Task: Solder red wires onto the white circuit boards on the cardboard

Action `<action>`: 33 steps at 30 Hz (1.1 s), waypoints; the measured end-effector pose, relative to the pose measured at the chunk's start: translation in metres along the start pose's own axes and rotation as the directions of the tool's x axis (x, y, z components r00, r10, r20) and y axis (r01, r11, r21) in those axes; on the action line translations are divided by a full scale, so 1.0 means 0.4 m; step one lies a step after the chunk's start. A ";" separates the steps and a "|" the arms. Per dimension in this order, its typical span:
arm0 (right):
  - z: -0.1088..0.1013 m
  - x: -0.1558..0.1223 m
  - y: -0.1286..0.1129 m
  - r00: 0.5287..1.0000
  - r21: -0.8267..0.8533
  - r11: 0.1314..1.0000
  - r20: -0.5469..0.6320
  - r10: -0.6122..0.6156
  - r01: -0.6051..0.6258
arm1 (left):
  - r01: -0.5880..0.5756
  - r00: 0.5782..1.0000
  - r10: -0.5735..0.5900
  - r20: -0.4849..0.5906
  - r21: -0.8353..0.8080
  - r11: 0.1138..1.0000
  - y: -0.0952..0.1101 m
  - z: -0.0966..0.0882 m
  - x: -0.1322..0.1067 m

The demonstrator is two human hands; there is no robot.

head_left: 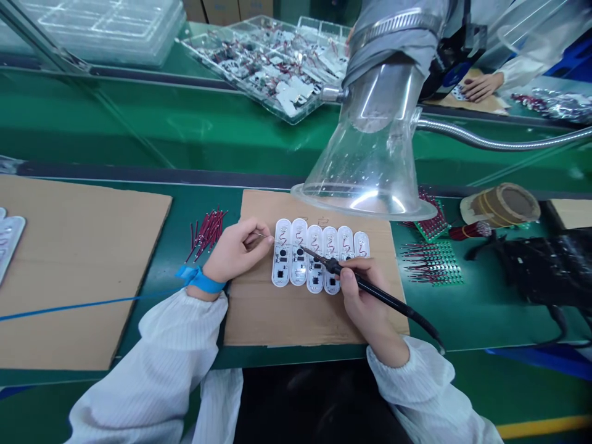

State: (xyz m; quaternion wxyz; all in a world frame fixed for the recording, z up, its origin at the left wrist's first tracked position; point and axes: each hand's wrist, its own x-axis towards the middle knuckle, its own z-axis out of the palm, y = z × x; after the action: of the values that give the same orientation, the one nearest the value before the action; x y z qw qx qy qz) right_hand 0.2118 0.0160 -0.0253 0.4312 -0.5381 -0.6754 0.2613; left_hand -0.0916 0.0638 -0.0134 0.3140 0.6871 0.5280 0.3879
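At the far left, you had a cardboard sheet (78,271) on the green worktop (485,327), with one white board (9,237) at its edge. Next lay one bundle of red wires (206,233). A blue wrist strap (200,279) circled your left wrist, its single cord (92,307) running off to the left. Your left hand (235,250) was closed in a pinch, holding a thin strand of solder wire (262,235) that ended just beside the second of six white oblong circuit boards (298,268). All six lay side by side on a second cardboard sheet (259,320). Your right hand (365,296) was clenched around one soldering iron (383,294), its tip touching that second board. One clear fume hood (370,154) hung above them. Further right sat two green perforated boards (432,262) studded with red wires, then one tan roll (499,205).
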 end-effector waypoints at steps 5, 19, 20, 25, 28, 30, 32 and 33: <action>0.008 0.006 -0.001 0.999 -0.001 1.000 0.047 0.017 -0.017 | -0.006 1.000 0.007 0.028 -0.008 1.000 0.000 0.001 0.001; 0.002 0.010 -0.019 0.998 -0.057 0.997 0.044 -0.046 0.049 | -0.020 0.999 0.019 -0.043 -0.009 1.000 -0.001 -0.003 0.004; 0.001 0.006 -0.015 0.998 -0.046 0.998 0.034 -0.045 0.047 | -0.018 0.997 0.017 -0.070 -0.014 1.000 -0.002 -0.004 0.004; 0.010 -0.003 -0.005 1.000 0.027 1.000 0.027 0.007 -0.007 | -0.030 0.994 0.024 -0.102 -0.056 0.998 -0.005 -0.006 0.003; 0.021 0.002 -0.011 0.999 0.038 0.999 0.035 0.001 -0.002 | -0.028 0.993 0.019 -0.113 -0.079 0.996 -0.003 -0.007 0.002; 0.024 0.006 -0.013 0.999 0.028 1.000 0.028 -0.015 0.014 | -0.029 0.993 0.018 -0.117 -0.093 0.995 -0.002 -0.007 0.003; 0.023 0.010 -0.011 1.000 0.012 1.000 0.015 -0.018 0.018 | -0.034 0.995 0.025 -0.101 -0.095 0.995 0.000 -0.007 0.003; 0.021 0.011 -0.008 1.000 0.005 1.000 0.006 -0.014 0.014 | -0.038 0.996 0.030 -0.090 -0.091 0.995 0.000 -0.007 0.004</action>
State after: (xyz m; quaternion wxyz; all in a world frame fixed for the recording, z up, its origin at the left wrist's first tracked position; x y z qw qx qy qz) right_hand 0.2027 0.0203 -0.0254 0.4322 -0.5316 -0.6799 0.2615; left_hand -0.0937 0.0653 -0.0116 0.3151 0.6630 0.5111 0.4471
